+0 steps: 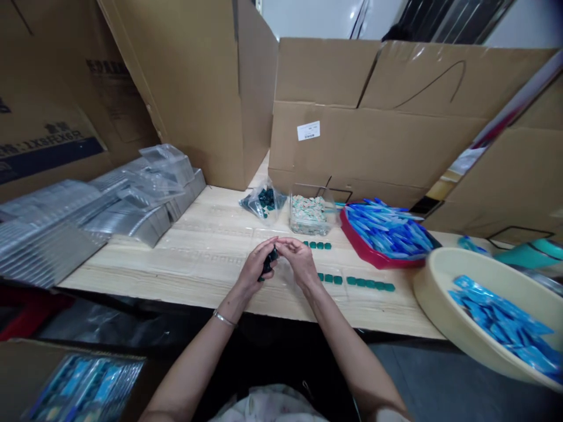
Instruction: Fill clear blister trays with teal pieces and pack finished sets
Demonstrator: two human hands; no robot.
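Pinching a small dark-green glossy piece [268, 262] between your left hand [254, 271] and right hand [299, 264], fingers narrow, you have something light, probably slippery, best taken by its edges, with flat green square tiles [334, 279] just right of your fingertips.

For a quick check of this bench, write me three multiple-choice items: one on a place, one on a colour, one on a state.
1. Where is the clear plastic box?
A) Between the small plastic bag and the red tray
B) On the floor
C) Behind the cardboard carton

2. What colour are the packets in the tray?
A) Green
B) Blue
C) White

3. How are the left hand and right hand?
A) Flat and apart
B) Resting on knees
C) Close together around a small dark item

1: A, it sits beside both.
2: B, blue fills the tray.
3: C, they meet around it.
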